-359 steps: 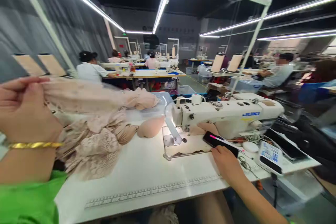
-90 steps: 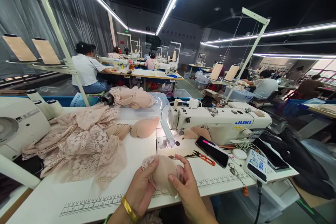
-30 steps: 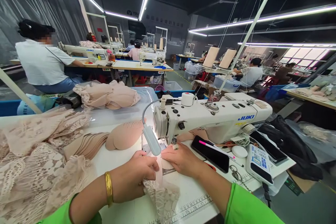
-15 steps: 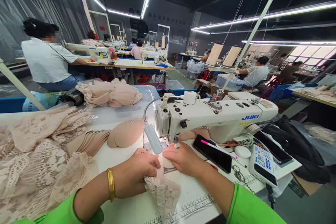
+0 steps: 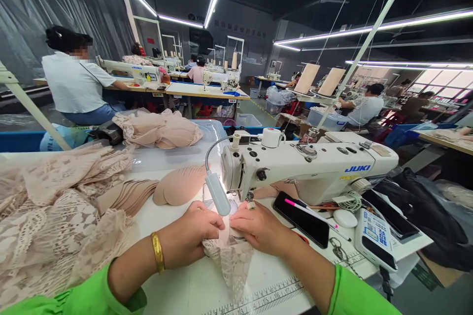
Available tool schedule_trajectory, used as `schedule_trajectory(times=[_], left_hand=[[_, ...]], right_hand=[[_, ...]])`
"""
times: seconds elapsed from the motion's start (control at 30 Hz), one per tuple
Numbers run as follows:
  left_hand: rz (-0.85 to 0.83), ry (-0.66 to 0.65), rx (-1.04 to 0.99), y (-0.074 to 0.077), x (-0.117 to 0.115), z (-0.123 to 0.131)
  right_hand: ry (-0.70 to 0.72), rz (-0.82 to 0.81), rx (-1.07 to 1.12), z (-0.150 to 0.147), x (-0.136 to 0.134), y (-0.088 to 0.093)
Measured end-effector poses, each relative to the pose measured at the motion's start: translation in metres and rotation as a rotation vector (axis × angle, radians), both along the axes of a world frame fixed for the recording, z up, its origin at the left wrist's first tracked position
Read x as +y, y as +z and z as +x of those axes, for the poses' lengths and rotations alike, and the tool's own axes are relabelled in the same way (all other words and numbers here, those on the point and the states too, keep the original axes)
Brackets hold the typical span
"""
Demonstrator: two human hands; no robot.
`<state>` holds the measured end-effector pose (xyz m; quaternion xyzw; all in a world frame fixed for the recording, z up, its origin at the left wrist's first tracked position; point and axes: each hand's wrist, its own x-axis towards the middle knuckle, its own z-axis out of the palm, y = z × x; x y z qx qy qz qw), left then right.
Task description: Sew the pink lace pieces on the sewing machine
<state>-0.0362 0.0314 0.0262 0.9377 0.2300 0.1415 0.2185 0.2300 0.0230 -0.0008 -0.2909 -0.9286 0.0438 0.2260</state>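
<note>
A white sewing machine (image 5: 310, 162) stands across the white table, its small lamp (image 5: 218, 194) lit over the needle area. My left hand (image 5: 190, 234), below a gold bangle, pinches the left edge of a beige lace piece (image 5: 233, 263) just in front of the needle area. My right hand (image 5: 260, 229) presses with its fingers together on the right side of the same piece, close to the presser foot. The lace hangs toward the table's front edge over a printed ruler. The needle tip is hidden behind the lamp.
Beige lace pieces (image 5: 62, 226) and stacked cups (image 5: 181, 185) lie at left, near a clear plastic lid (image 5: 216, 130). A black phone (image 5: 301, 219), pens, keys (image 5: 338, 248) and a white device (image 5: 375, 238) are at right. Other people sit at machines beyond.
The view has shifted slightly. My left hand has moved up a little along the lace, and the lace's lower part now lies more spread out between my hands.
</note>
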Motion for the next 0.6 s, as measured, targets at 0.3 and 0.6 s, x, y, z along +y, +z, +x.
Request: schedule_trajectory(times=[0.3, 0.6], left_hand=[[0.164, -0.051, 0.056, 0.007, -0.005, 0.005], [0.192, -0.035, 0.071, 0.009, 0.000, 0.005]], right_hand=[[0.328, -0.008, 0.086, -0.003, -0.017, 0.010], [0.246, -0.039, 0.004, -0.001, -0.017, 0.010]])
